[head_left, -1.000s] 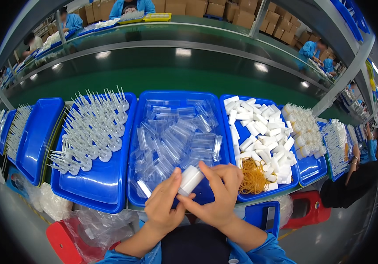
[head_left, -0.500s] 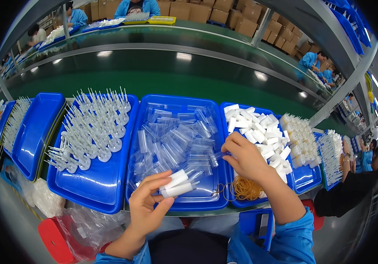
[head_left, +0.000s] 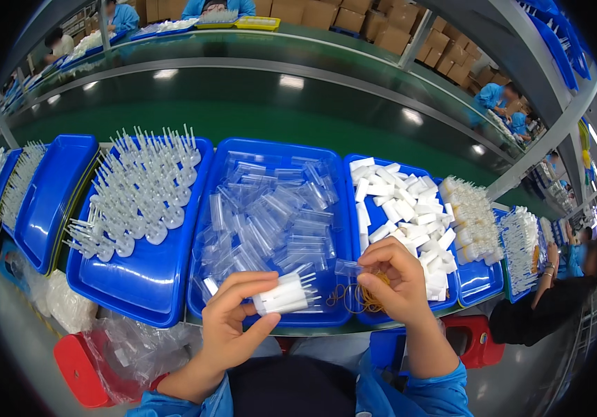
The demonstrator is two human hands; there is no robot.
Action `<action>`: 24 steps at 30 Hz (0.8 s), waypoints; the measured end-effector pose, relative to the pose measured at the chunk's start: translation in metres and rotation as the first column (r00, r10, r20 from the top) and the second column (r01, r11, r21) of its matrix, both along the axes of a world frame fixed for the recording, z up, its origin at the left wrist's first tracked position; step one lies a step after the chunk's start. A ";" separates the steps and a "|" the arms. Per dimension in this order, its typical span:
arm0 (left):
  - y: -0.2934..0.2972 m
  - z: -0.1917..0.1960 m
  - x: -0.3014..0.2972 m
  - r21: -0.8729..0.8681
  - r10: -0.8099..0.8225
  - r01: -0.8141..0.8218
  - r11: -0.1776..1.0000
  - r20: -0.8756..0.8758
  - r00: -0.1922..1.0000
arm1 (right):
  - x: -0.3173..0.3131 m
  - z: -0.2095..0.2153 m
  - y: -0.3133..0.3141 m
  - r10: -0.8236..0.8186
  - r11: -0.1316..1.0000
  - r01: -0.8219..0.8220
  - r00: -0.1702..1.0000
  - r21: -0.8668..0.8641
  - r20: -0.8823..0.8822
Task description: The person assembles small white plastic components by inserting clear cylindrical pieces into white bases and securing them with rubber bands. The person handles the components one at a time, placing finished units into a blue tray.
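My left hand (head_left: 232,321) grips a bundle of white cylinders (head_left: 286,295), with thin clear and white tips sticking out toward the right. Between the thumb and fingers of my right hand (head_left: 397,283) is a clear plastic tube (head_left: 348,268), pointing left and apart from the bundle. Below both hands lies a blue tray (head_left: 309,316) of many similar clear tubes (head_left: 270,215). Yellow-brown rubber bands (head_left: 375,295) lie right by my right hand, partly hidden by it. They share the right-hand blue tray (head_left: 354,240) with white rectangular-looking pieces (head_left: 409,205).
To the left, a blue tray (head_left: 128,292) carries upright clear stemmed parts (head_left: 142,187); stacked blue trays (head_left: 55,198) stand beyond. Blocks of white parts (head_left: 472,215) sit to the right. A green conveyor belt (head_left: 243,104) runs behind. Red stools (head_left: 79,368) stand below, and co-workers sit around.
My right hand has drawn toward me with the clear tube, from the tray's right edge to over the rubber bands. The left hand keeps its bundle, now turned so more tips show.
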State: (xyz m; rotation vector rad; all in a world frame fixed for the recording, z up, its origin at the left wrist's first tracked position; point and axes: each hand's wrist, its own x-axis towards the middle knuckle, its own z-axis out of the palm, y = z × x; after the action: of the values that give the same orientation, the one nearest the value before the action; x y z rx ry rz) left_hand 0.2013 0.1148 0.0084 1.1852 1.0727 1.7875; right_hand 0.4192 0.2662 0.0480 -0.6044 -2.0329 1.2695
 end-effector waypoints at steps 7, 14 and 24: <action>-0.005 0.000 0.000 0.001 -0.028 0.028 1.000 0.013 1.000 | -0.017 -0.013 -0.029 -0.202 0.971 0.176 0.965 -0.160 -0.170; -0.006 -0.001 0.003 -0.023 -0.018 0.018 1.000 0.005 1.000 | -0.025 -0.016 -0.041 -0.202 0.979 0.193 0.967 -0.068 -0.158; -0.005 -0.005 0.004 -0.013 -0.004 0.003 1.000 -0.050 0.999 | -0.025 -0.020 -0.047 -0.236 0.965 0.217 0.963 -0.151 -0.129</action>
State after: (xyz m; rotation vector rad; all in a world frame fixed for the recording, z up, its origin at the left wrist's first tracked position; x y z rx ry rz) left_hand 0.2049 0.1101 0.0032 1.2291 1.1088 1.7542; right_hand 0.3937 0.2194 0.0276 -0.7618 -1.7143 1.2806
